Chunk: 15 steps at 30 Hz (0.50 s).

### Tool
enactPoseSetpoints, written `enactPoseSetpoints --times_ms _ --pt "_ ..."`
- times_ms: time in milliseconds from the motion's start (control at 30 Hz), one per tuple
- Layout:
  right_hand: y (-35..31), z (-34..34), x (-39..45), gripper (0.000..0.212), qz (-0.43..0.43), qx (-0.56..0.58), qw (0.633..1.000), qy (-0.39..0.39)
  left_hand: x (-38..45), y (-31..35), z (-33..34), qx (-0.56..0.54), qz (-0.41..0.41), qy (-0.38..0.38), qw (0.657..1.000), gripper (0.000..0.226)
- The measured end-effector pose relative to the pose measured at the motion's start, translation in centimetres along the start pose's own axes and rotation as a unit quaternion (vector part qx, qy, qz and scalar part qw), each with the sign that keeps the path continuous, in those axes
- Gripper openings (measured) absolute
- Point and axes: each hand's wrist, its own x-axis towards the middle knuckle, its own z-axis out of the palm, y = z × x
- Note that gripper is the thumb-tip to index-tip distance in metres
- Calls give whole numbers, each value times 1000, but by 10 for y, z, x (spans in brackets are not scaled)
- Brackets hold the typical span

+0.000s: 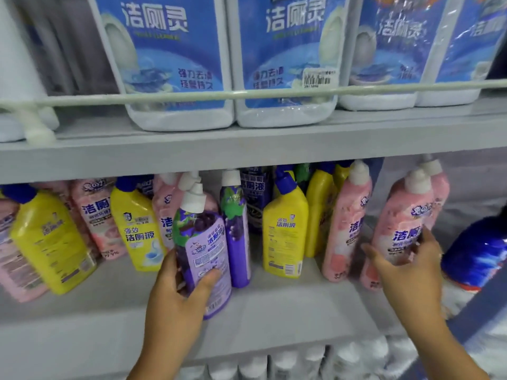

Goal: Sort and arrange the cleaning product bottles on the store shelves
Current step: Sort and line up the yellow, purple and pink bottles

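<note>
The left hand (178, 294) grips a purple grape-print bottle (204, 259) with a white cap, fingers curled behind it and the thumb pressed across its front label; the bottle leans slightly left, with its base at the front of the middle shelf (288, 305). The right hand (408, 272) is curled round the lower part of a pink bottle (403, 226), thumb out to the left and fingers wrapping its right side.

Just right of the left hand stands a second purple bottle (237, 242), upright and touching the held one. Between the two hands are a yellow bottle with a blue cap (284, 234) and another pink bottle (345, 223) just left of the right hand. Left of the left hand are a yellow bottle (138, 229), a pink one (96, 215) behind it, and a tilted yellow bottle (46, 242) farther out. Right of the right hand lies a blue packet (477, 256).

Above both hands, the upper shelf (247, 149) carries large white jugs with blue labels (170, 61) behind a rail (247, 93). Below the hands, white caps (288, 363) show on a lower shelf.
</note>
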Motion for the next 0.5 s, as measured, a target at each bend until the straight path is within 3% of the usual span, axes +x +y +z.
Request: enactPoseSetpoints --times_ms 133,267,367,500 --pt "2 -1 0 98 4 -2 1000 12 -4 7 -2 0 -4 14 1000 39" --pt "-20 -1 -39 55 -89 119 983 109 -7 19 -33 -7 -3 68 998 39" --pt "-42 16 -65 34 -131 205 970 5 -1 24 -71 7 10 112 994 37" --pt "-77 62 -89 30 -130 210 953 -177 23 13 -113 45 -1 153 987 41"
